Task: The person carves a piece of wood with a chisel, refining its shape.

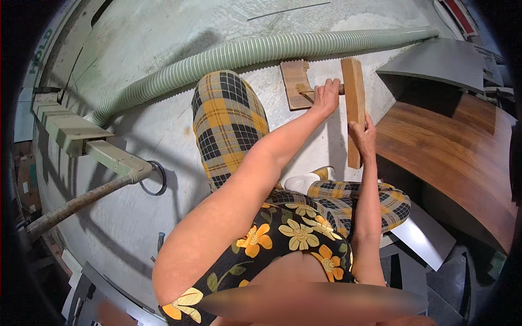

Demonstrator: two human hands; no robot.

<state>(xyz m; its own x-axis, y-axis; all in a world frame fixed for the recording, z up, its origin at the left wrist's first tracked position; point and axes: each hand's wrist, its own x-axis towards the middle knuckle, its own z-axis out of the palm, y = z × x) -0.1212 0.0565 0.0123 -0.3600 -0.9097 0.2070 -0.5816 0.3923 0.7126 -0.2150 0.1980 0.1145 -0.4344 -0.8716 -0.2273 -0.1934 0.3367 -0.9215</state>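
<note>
A black garment printed with yellow flowers [293, 239] is being seen nearest the lens, with legs in yellow-and-black checked trousers [228, 119] bent beyond it over a pale concrete floor [163, 32]. The right hand [363, 137] is being kept closed around the lower part of a long, pale wooden bar [353, 87], which is being held upright on the floor, near a dark brown curved wooden panel [451, 157]. The left hand [326, 95] is being kept closed around a thin rod-like handle [305, 92], whose far end is being pressed onto a flat, notched piece of light wood [296, 81] lying beside the bar. The bar is being steadied by one hand only, so a sideways slip is judged possible; fingers are being kept close to the tool's end. A ribbed green hose [255, 51] is lying just behind the work.
</note>
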